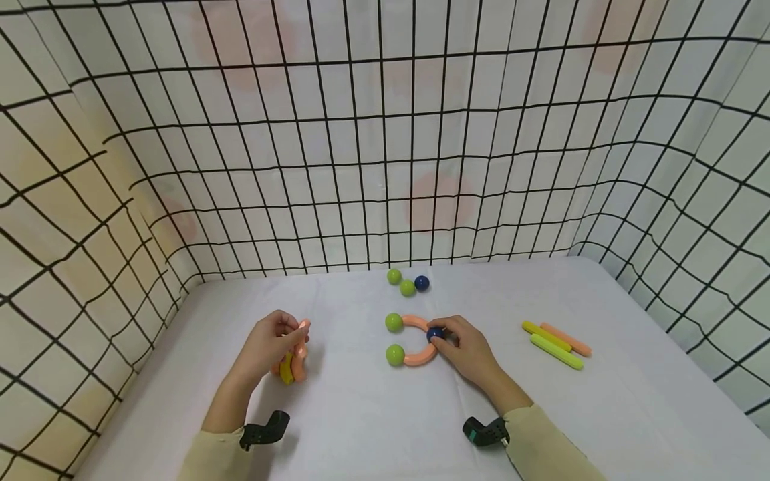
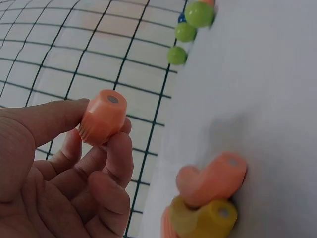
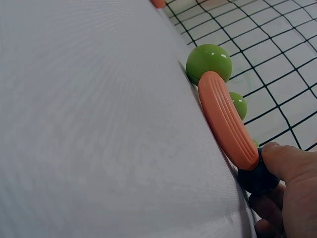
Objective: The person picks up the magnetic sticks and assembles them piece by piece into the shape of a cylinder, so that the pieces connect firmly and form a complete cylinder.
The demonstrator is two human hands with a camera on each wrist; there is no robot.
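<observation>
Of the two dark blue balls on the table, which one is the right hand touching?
The dark blue ball joining the two orange curved pieces, pinched by the right hand; the other blue ball lies untouched beside two green balls.

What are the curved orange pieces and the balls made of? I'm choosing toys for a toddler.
The curved orange piece looks like matte moulded plastic, ribbed lengthwise. The green ball looks like smooth, glossy hard plastic, given its highlight. The dark blue ball is probably the same.
</observation>
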